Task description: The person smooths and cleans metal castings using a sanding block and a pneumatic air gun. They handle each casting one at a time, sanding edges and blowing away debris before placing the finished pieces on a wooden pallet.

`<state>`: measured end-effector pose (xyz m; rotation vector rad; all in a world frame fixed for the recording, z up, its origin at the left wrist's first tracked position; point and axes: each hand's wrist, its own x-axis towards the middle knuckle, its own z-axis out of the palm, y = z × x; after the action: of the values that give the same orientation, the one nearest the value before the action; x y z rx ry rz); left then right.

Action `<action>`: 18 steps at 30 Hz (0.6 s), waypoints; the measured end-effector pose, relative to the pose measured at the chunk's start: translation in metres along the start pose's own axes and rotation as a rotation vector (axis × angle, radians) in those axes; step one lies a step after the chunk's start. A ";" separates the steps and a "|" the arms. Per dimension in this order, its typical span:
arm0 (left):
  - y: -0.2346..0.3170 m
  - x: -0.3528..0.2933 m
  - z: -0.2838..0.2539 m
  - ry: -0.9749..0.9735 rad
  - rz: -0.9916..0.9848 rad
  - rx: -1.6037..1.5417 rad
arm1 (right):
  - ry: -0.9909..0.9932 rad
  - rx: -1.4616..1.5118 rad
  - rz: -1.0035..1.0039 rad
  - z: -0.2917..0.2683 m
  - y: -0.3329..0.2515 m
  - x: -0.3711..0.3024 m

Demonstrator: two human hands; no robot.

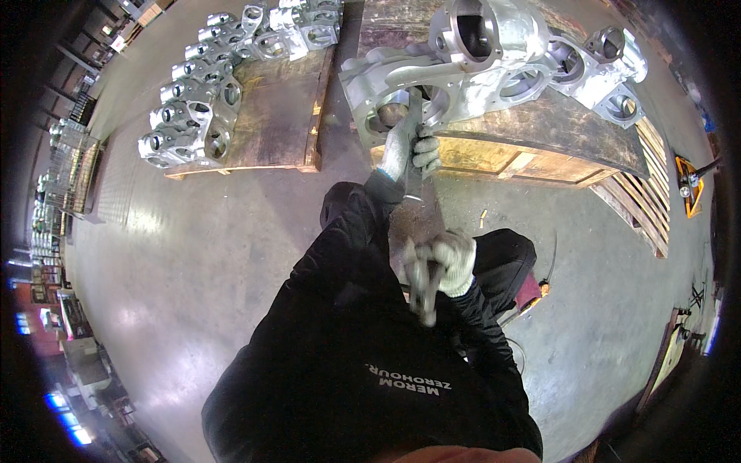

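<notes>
A large silver metal casting (477, 99) with round openings lies on a wooden crate top in front of me. My left hand (407, 153), in a pale knitted glove, is closed around a flat steel chisel (414, 176), whose far end reaches into one of the casting's near openings. The tip inside is hard to make out. Nearer my body, my gloved right hand (451, 261) is closed on a hammer (423, 287). Its outline is blurred, and it is apart from the chisel's near end.
Another silver casting (610, 77) sits to the right on the same wooden crate (532, 163). Several castings (202, 116) line a second wooden platform (278, 116) at left. A slatted pallet (639, 202) leans at the right. An orange-tipped tool (543, 288) and a cable lie on the floor.
</notes>
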<state>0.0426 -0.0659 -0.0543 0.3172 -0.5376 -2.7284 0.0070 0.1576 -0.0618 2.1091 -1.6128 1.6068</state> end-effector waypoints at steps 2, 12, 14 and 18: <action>-0.001 0.000 -0.004 -0.034 -0.004 -0.017 | 0.017 -0.137 -0.082 0.002 0.004 -0.004; 0.000 0.000 -0.008 -0.011 0.019 0.060 | -0.085 -0.015 0.036 0.005 0.006 -0.004; 0.001 0.001 -0.008 -0.001 -0.002 0.061 | -0.151 -0.054 0.563 0.004 0.004 -0.001; -0.001 0.001 -0.009 0.033 0.015 0.124 | -0.148 -0.101 0.038 0.004 0.005 0.002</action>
<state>0.0438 -0.0687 -0.0627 0.3873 -0.6986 -2.6765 0.0058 0.1518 -0.0644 2.2044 -1.7465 1.3762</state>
